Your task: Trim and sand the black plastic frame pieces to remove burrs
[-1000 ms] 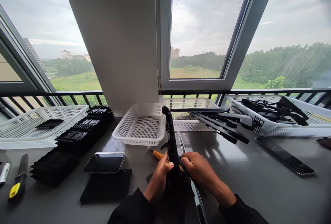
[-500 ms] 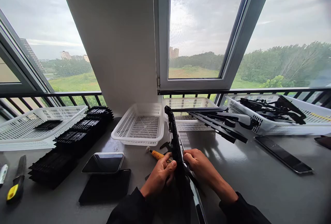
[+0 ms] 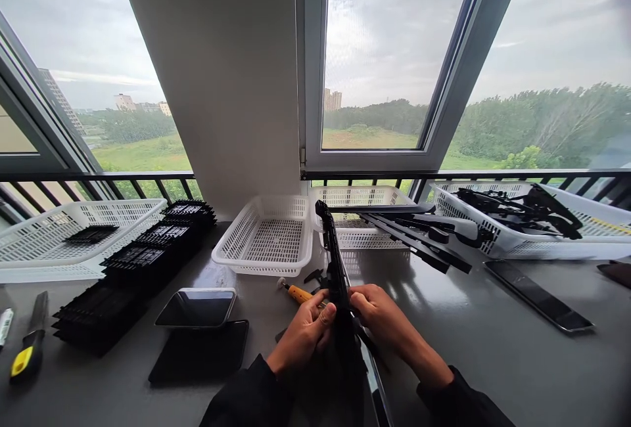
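A long black plastic trim part with a shiny edge stands on end in front of me, running from the lower edge of the view up toward the baskets. My left hand is closed around its left side, thumb on top. On the other side, my right hand has its fingers pinched against the shiny edge; the fingertips are partly hidden. Just behind my left hand lies a tool with an orange handle, next to a small dark tool. Several long dark trim strips lie beyond my right hand.
White baskets line the back: one with a black grid piece, a middle basket, and one of black parts. Stacked black grids, a phone, a black pad, a yellow-black knife and a dark slab lie around.
Both hands keep their hold on the trim part, with hardly any movement. The view has shifted very slightly.
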`<state>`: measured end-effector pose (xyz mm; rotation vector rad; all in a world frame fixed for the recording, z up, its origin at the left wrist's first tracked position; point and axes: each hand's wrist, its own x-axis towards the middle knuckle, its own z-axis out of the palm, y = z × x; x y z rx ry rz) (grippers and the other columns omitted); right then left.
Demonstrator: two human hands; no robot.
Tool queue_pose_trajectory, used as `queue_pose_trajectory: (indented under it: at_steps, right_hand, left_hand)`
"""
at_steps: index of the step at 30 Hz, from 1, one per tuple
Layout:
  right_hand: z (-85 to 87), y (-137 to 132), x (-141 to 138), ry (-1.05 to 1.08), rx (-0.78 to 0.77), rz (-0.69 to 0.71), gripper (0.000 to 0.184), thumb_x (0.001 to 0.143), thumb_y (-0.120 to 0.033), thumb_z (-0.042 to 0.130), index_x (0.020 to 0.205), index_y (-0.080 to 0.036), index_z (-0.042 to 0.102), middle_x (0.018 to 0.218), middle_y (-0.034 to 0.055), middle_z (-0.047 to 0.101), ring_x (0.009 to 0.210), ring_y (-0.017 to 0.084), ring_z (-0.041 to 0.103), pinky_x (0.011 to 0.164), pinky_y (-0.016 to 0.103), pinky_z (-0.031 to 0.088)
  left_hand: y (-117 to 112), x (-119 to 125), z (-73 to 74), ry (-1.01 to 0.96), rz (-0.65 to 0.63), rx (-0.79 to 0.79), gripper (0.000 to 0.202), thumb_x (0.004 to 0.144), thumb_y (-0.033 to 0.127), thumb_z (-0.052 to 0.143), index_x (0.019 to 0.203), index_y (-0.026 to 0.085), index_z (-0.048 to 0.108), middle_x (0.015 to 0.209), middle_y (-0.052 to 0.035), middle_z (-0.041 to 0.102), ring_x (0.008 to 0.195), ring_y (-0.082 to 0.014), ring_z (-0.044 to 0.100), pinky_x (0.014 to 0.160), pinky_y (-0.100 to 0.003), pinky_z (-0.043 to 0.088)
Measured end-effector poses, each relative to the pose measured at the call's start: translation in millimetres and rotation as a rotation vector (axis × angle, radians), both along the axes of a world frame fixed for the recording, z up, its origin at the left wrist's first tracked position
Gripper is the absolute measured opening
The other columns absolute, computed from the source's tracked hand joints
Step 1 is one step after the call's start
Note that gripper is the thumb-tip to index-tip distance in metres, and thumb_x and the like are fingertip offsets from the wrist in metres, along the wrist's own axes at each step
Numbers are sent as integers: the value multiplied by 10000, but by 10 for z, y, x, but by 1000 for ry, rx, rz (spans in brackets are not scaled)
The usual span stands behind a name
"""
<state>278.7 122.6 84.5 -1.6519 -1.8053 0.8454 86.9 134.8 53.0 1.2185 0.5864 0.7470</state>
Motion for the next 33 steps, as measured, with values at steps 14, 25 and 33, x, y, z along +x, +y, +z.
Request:
queue_pose_trajectory:
  at_steps: [14, 25, 33]
  right_hand:
    - [44, -36, -27, -93, -62, 80, 283, 890, -248, 432, 610, -208, 425, 620, -15, 477, 623, 145, 405, 589, 286, 239]
    - [13, -34, -78, -199, -56, 2, 321, 929, -222, 479, 620, -191, 563, 679, 19, 625, 654, 158, 470, 623, 298, 218]
    - [-14, -16, -36, -172, -60, -39, 338, 922, -250, 446, 588, -202, 440, 615, -2, 552, 621, 152, 467, 602, 296, 224]
  left_hand:
    - [73, -8, -122, -32, 58, -30, 743, 901, 717, 676, 1331, 116, 590, 472, 121, 441, 384, -61, 281, 446, -217, 217]
    - [83, -5, -177, -72, 76, -104, 672, 860, 662, 760, 1287, 162, 620, 703, 46, 539, 520, -75, 419, 528, -219, 306]
    - [68, -11, -123, -39, 76, -24, 784, 885, 689, 717, 1402, 143, 494, 550, 116, 456, 453, -64, 320, 481, -203, 258]
